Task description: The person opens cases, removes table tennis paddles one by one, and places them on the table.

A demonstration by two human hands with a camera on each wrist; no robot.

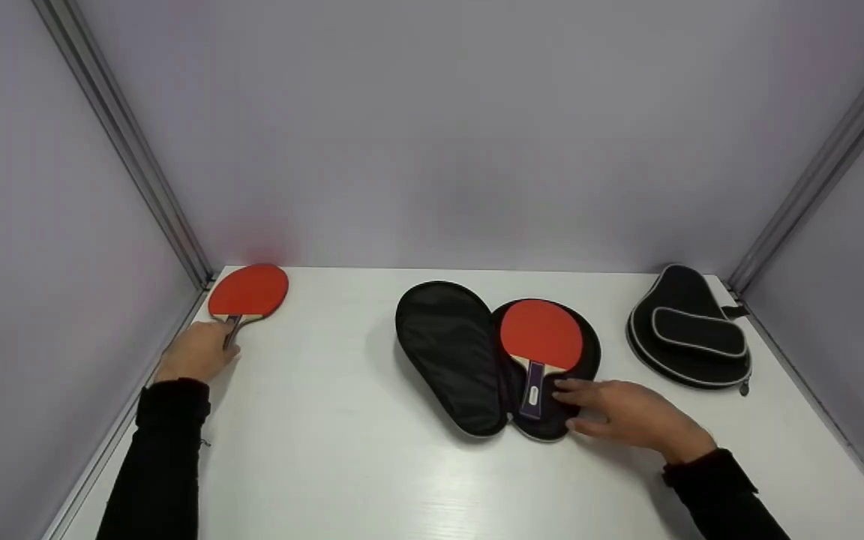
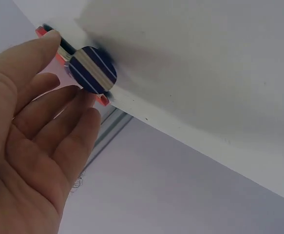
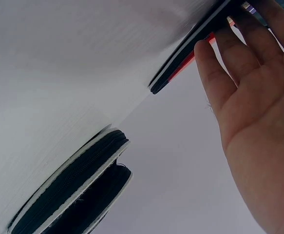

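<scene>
At the back left, my left hand (image 1: 196, 351) holds a red table tennis paddle (image 1: 249, 291) by its handle. In the left wrist view, the striped butt of the handle (image 2: 93, 69) sits between the thumb and the fingers. A black paddle case (image 1: 451, 360) lies unfolded mid-table, with a second red paddle (image 1: 542, 334) in its right half, handle toward me. My right hand (image 1: 627, 416) reaches over the lower right edge of this case, fingers extended beside the paddle's handle. In the right wrist view, the fingers overlap the case's edge (image 3: 195, 36).
Another black case (image 1: 691, 330) with pale piping and a small front pocket lies zipped at the back right. Its layered edge (image 3: 68, 180) shows in the right wrist view. Grey walls with metal corner posts (image 1: 132, 142) enclose the white table (image 1: 327, 450) at the back and sides.
</scene>
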